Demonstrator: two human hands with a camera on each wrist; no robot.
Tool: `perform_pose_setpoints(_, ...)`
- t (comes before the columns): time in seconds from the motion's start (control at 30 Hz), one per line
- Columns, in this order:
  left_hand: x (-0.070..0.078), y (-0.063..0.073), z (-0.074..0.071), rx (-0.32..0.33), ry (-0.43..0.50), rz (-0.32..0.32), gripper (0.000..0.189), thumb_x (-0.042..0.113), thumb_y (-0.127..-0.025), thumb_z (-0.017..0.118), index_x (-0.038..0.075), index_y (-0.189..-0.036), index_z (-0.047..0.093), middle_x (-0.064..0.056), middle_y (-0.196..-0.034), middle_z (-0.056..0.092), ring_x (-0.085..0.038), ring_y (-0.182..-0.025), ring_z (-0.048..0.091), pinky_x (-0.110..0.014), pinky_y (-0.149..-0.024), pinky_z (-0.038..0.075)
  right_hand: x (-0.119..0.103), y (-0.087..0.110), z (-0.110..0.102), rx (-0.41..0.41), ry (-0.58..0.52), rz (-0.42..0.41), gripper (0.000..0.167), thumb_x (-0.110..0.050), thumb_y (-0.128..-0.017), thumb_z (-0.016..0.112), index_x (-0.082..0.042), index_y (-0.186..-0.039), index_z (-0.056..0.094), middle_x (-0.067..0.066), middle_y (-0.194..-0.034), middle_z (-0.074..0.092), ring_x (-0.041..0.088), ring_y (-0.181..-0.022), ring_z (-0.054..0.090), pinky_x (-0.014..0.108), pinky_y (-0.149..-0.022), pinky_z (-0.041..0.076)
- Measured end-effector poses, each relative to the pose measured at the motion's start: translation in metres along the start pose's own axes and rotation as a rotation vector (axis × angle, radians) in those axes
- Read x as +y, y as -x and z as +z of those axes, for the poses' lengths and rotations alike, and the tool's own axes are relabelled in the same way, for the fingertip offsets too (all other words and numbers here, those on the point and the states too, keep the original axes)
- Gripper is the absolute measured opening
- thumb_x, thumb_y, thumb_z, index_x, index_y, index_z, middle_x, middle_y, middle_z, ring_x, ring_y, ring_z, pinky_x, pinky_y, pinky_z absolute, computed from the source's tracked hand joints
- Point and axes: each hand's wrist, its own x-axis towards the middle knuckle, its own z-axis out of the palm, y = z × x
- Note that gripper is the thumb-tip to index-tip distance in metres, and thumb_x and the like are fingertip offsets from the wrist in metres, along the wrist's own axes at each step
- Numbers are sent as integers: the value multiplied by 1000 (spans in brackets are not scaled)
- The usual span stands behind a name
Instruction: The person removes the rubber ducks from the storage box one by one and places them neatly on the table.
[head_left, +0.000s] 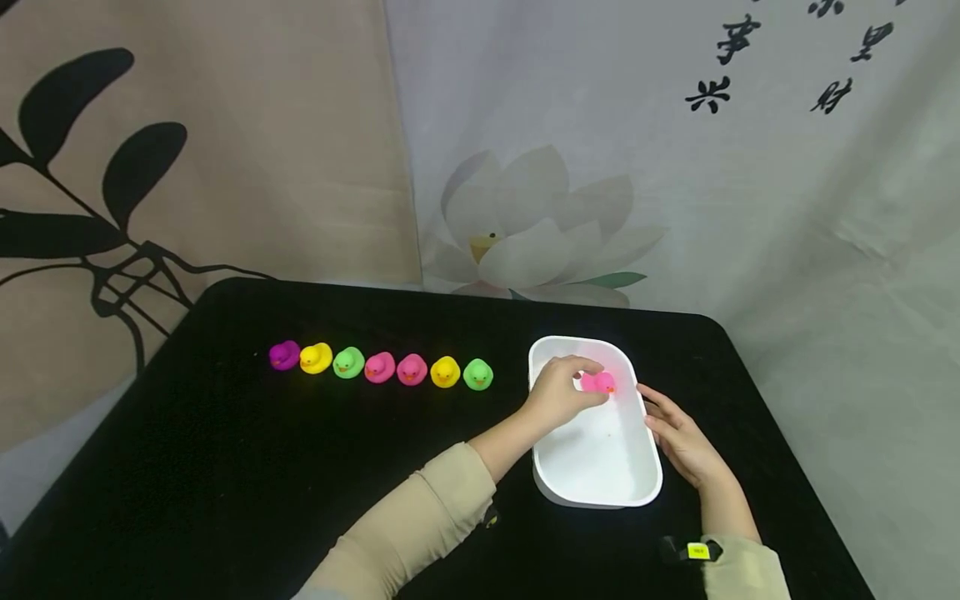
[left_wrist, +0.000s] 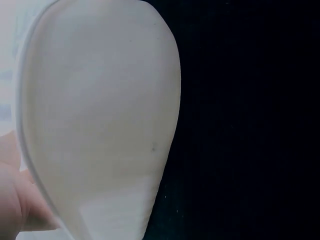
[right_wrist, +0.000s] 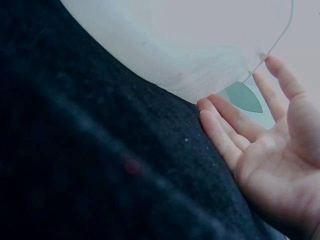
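Observation:
In the head view my left hand (head_left: 564, 392) reaches over the left rim of a white plastic tub (head_left: 600, 467). Between its thumb and fingers it holds a pink rubber duck (head_left: 600, 382), inside the tub's far half. My right hand (head_left: 682, 437) is at the tub's right side, fingertips against the wall and rim. The right wrist view shows the right hand's fingers (right_wrist: 227, 117) fairly straight, touching the outer wall of the tub (right_wrist: 165, 55). In the left wrist view the tub (left_wrist: 105, 100) hides most of the left hand (left_wrist: 20, 200), and the duck is out of sight.
Left of the tub, several small rubber ducks stand in a row: a purple duck (head_left: 285, 356) at the left end, then yellow, green and pink ones, with a green duck (head_left: 478, 375) nearest the tub. A black cloth-covered table (head_left: 300, 467) lies beneath. Printed curtains (head_left: 525, 100) hang behind.

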Motion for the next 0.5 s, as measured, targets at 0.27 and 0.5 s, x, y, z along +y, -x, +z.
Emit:
perform_pose_setpoints(0.27,-3,-14,14,-9,-89,-61,37,17,-79,80,12,-115,70,-1,-112,66,-19,-103,55,-21,-80,45,0,0,-1,-10,-18,-9,53,-12,-100,49,-5,-148,29,27,-138,38,13,-106,60,30,-84,51)
perform_pose_setpoints(0.5,-8,-24,21,-16,-135,-99,41,18,-77,81,14,-116,70,2,-113,66,-15,-106,52,-21,-86,43,1,0,-1,-5,-15,-19,51,-10,-100,49,-5,-148,30,24,-137,40,13,-105,61,31,-83,51)
